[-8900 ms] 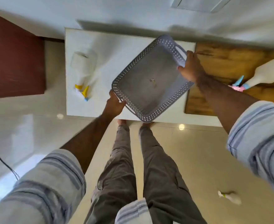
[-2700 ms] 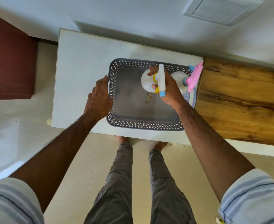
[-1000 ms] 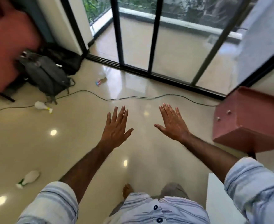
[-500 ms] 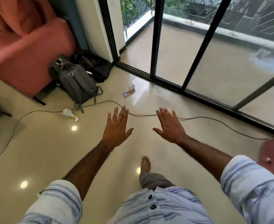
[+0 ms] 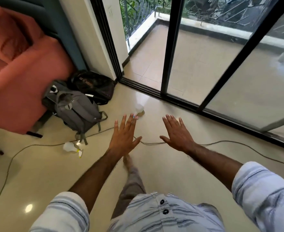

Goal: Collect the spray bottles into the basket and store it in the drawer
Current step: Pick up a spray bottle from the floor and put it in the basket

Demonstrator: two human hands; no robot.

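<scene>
since half a second ago the grey backpack (image 5: 77,111) and the glass doors (image 5: 204,64) have slid closer and lower in the frame, and the small white spray bottle (image 5: 71,147) with the yellow top now lies at the lower left of the middle, beside a strap of the backpack.

both hands are held out flat over the shiny floor (image 5: 37,173). left hand (image 5: 123,138) sits in the middle of the frame, fingers straight and a little spread, holding nothing. right hand (image 5: 178,135) is just to its right, fingers straight too, thumb out to the side, holding nothing. the two hands are apart.

a second spray bottle (image 5: 139,109) lies on the floor just above the left hand's fingertips, near the door track. its pink and blue top peeks out past the fingers.

a thin cable (image 5: 238,144) runs across the floor under both hands. a black bag (image 5: 94,86) leans in the corner behind the grey backpack. an orange chair (image 5: 15,72) fills the upper left. one bare foot (image 5: 127,160) shows below the left wrist.
</scene>
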